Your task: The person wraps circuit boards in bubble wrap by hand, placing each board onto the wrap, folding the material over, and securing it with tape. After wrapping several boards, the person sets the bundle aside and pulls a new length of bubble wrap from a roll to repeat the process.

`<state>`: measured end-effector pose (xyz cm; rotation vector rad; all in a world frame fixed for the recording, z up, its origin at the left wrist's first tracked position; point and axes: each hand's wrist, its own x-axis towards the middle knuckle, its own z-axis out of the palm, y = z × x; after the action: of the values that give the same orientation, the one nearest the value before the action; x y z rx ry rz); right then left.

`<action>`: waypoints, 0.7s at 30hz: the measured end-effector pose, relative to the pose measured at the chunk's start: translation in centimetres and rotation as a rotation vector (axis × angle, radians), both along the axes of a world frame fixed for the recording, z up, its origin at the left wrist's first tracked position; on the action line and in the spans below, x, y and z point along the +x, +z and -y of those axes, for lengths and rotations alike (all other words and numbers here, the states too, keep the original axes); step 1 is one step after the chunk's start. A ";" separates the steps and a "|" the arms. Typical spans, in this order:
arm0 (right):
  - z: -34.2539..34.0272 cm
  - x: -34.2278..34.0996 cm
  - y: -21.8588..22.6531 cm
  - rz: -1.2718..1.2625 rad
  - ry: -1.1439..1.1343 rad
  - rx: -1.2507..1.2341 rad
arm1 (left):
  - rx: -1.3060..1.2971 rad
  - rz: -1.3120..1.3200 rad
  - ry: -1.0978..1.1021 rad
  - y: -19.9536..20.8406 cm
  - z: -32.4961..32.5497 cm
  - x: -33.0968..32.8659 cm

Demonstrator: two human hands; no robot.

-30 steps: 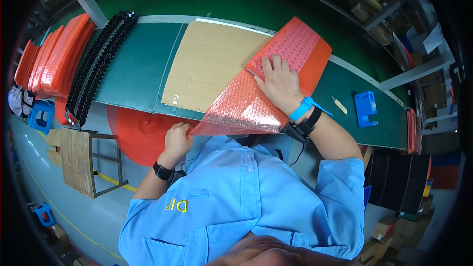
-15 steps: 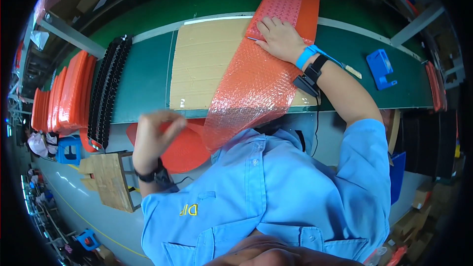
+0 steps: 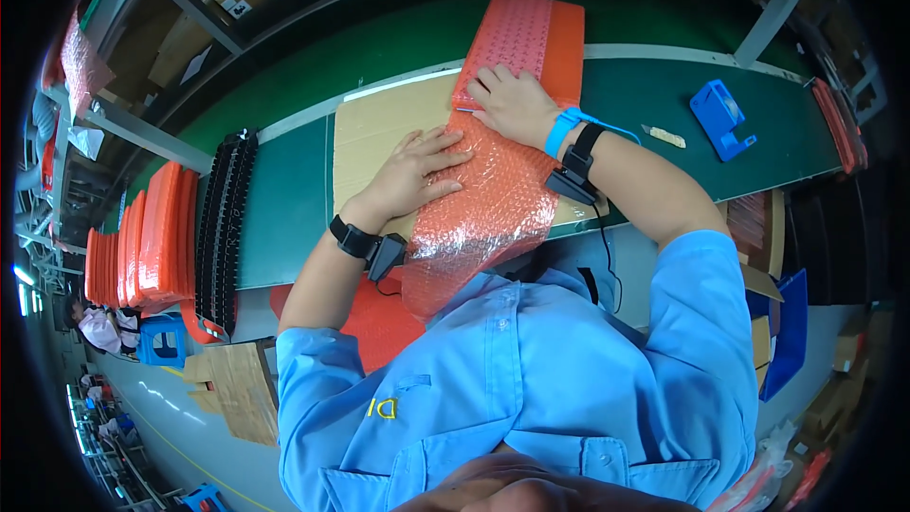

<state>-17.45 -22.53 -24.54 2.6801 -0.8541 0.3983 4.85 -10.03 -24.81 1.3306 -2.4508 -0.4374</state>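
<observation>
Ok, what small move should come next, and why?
Perhaps smooth the red bubble wrap toward you with the left hand: that hand rests on its left side, the right hand rests higher up, and the near end overhangs the table.

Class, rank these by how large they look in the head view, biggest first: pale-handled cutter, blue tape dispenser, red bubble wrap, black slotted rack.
1. Red bubble wrap
2. Black slotted rack
3. Blue tape dispenser
4. Pale-handled cutter

Left hand (image 3: 403, 178) palm down, fingers (image 3: 447, 160) spread, right hand (image 3: 515, 106) palm down
</observation>
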 end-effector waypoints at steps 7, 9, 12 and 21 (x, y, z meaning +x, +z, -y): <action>0.5 -4.8 2.2 0.281 0.053 0.169 | 0.011 -0.040 0.003 0.0 0.4 -0.2; -0.4 -8.6 5.2 0.251 -0.039 0.437 | 0.015 -0.051 -0.005 -0.2 0.2 0.0; -1.7 -15.3 5.3 0.069 -0.382 0.481 | 0.025 -0.057 0.022 -0.3 -0.1 0.3; -4.6 -23.3 -1.3 0.493 -0.407 0.154 | 0.085 -0.165 0.049 0.9 0.3 0.1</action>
<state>-40.79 -17.91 -25.83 2.4750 -1.5888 0.9411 4.91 -10.32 -23.87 1.3281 -2.2831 -0.6191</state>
